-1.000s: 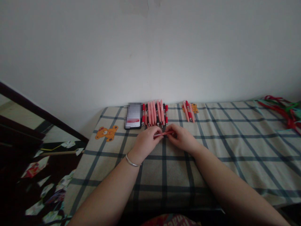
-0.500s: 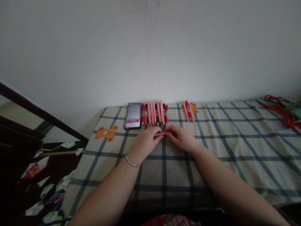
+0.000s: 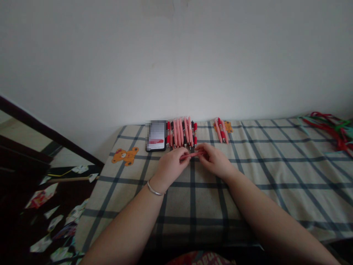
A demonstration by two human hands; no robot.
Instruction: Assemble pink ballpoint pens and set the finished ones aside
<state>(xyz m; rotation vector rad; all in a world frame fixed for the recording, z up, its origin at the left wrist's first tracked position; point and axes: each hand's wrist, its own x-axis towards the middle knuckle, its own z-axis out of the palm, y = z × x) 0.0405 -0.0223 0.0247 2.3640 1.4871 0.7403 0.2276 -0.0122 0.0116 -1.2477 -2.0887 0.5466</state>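
A slim pink pen (image 3: 193, 154) lies crosswise between my two hands, just above the checked cloth. My left hand (image 3: 173, 163), with a silver bangle on its wrist, is closed around the pen's left part. The fingers of my right hand (image 3: 215, 161) pinch its right end; some fingertips are hidden. Right behind my hands is a row of pens (image 3: 180, 132), pink ones together with red and black ones. A smaller group of pens (image 3: 221, 130), pink and red, lies farther right.
A phone (image 3: 156, 136) with a blurred screen lies left of the row. Red and green ribbons (image 3: 331, 127) are heaped at the far right. The checked tablecloth (image 3: 264, 162) meets a white wall (image 3: 176, 66). Paper scraps (image 3: 55, 222) lie below the table's left edge.
My right hand has shifted slightly right, away from my left hand, and more of the pink pen shows between them. My left hand has hardly moved.
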